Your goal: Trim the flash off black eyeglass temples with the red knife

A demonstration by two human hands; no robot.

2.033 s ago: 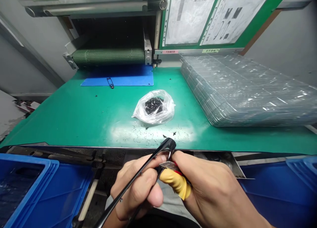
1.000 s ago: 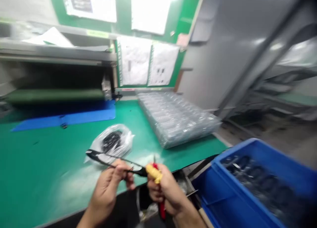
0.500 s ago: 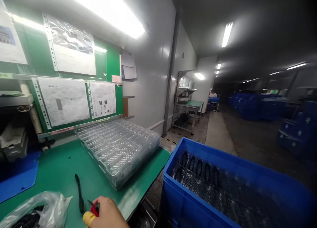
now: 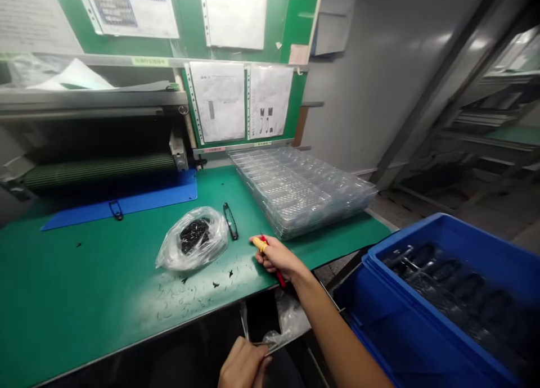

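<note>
Nearest me, my left hand is cut off by the bottom edge of the view, below the bench edge. Its fingers look curled, but in this dim patch I cannot tell whether they pinch anything; a crumpled clear plastic sheet lies just beside them. My right hand has its fingers closed round a red-handled tool, with a yellow rubber finger cot on the forefinger, and the hand hides any blade. Ahead, a slim black loop-shaped plastic part lies on the green bench mat, between a clear bag of black parts and a stack of clear plastic trays. To the right, a blue plastic bin holds dark shapes I cannot make out.
</note>
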